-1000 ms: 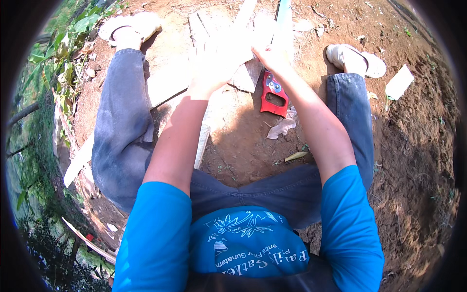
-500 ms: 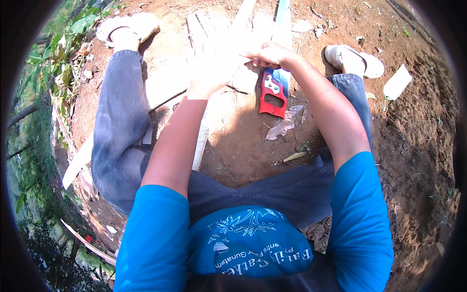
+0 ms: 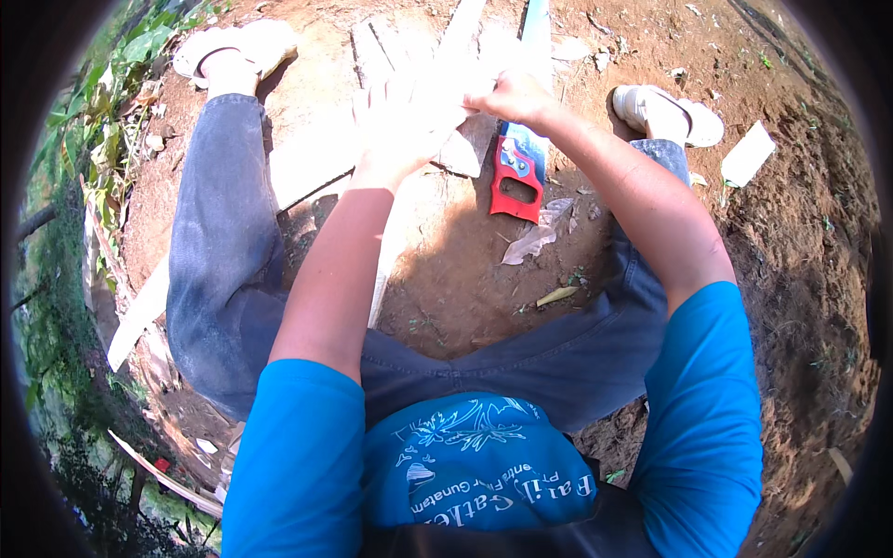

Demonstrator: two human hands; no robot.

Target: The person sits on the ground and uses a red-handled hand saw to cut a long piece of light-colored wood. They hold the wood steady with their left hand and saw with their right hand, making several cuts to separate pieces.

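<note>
Strong sunlight bleaches much of the area around both hands. My left hand (image 3: 395,126) is over the pale wooden boards, its fingers seeming to stretch out away from me. Close by on the right, my right hand (image 3: 513,98) is closed, fingers curled and thumb side toward the left hand. Whatever it may grip is lost in the glare. Below my right hand lies a handsaw (image 3: 517,182) with a red handle and a blue-and-silver blade pointing away from me. Pale boards (image 3: 307,172) lie on the soil under and around my left hand.
My legs are spread on either side, with a light-coloured shoe (image 3: 668,113) at the right and another (image 3: 244,48) at the left. A dry leaf (image 3: 538,237) lies near the saw handle. Green plants (image 3: 88,121) border the left side. A pale flat piece (image 3: 748,154) stands right.
My right elbow has swung outward to the right, and the right hand has shifted slightly left. My left hand stays near the same spot over the boards. The saw keeps its place on the ground.
</note>
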